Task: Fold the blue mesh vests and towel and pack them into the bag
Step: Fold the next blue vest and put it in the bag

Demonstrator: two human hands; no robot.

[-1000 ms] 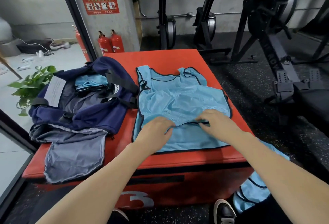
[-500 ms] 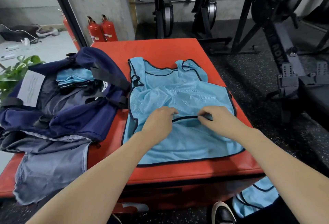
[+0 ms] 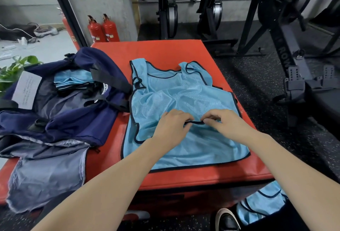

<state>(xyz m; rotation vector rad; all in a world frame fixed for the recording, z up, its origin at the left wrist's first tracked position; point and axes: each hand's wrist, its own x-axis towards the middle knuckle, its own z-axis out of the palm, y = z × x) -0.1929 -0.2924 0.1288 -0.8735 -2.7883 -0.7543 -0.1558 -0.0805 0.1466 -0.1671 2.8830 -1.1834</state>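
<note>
Pinching the dark hem of the blue mesh vest (image 3: pixel 184 138) with both left hand (image 3: pixel 170 126) and right hand (image 3: pixel 228 126), fingers clenched on it, ready to fold, near the worktop's (image 3: pixel 165 50) front edge

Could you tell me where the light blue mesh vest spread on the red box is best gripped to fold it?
Probably along the dark-trimmed hem of the light blue mesh vest, coming from the near side. That bound edge lies across its middle, where the left hand and right hand already pinch it; the piping likely offers a firmer hold than the limp mesh.
</note>
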